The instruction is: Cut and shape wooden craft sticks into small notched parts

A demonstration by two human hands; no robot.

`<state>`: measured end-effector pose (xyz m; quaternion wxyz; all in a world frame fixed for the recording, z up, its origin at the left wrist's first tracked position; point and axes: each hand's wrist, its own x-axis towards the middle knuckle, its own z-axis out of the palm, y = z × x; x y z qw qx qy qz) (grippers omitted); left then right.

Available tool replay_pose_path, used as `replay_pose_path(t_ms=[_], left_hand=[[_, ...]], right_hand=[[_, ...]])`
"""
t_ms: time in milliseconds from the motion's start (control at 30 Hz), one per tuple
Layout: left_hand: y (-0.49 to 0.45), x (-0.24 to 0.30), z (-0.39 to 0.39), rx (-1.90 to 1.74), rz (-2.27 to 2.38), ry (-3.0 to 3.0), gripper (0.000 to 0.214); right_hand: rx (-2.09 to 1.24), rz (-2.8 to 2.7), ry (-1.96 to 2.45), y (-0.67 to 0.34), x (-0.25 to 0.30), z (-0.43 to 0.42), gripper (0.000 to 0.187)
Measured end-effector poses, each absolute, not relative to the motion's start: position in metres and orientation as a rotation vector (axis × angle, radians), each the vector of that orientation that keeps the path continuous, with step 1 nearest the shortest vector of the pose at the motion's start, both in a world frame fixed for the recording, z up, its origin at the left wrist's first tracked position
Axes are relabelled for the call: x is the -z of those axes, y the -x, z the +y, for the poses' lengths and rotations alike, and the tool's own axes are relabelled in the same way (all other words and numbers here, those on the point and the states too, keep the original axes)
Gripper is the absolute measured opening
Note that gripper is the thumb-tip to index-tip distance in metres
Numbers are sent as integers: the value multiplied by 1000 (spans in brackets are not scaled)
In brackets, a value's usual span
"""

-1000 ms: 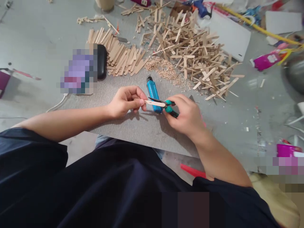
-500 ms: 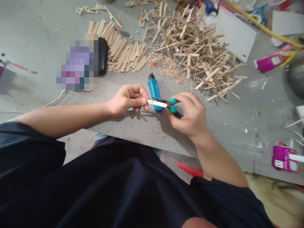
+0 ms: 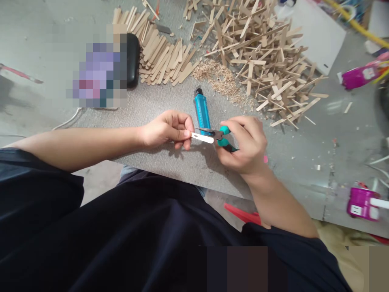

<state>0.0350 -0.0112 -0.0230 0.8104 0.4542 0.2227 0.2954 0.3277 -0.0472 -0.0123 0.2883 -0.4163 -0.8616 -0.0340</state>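
Note:
Between thumb and fingers, my left hand (image 3: 174,129) pinches one end of a pale wooden popsicle stick (image 3: 204,138), which has a small dark slot or mark near the thumb. My right hand (image 3: 246,142) is wrapped round the teal-and-black handles of a pair of long-nose pliers (image 3: 219,135). The pliers' jaws point left and lie just above and along the stick; whether they touch it I cannot tell. Under the jaws, on the table, lies a blue utility knife (image 3: 201,109) with a black end, its lower part partly hidden.
Beyond the hands lie a row of popsicle sticks (image 3: 167,61), a heap of crossed sticks (image 3: 273,61) and a pile of wood shavings (image 3: 223,81). A black case (image 3: 132,61) stands at the left beside a blurred-out object. Purple packets (image 3: 363,204) are on the right, near the grey table's (image 3: 291,182) edge.
The pliers' jaws have shifted slightly up off the stick's face, and the stick's free end has dipped a little. The camera view has shifted, moving the table items up in the picture.

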Motion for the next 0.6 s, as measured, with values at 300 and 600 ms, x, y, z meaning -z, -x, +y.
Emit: replay_pose_path(t_ms=[300,600], left_hand=[[-23,13,2,-666,490,-1299,24],[-30,3,-10,-698,823,-1309,33]], right_hand=[[-483,-2396,1124,-333,-14,-49,37],[-558,-2344,1140,-333,-10,-49,26]])
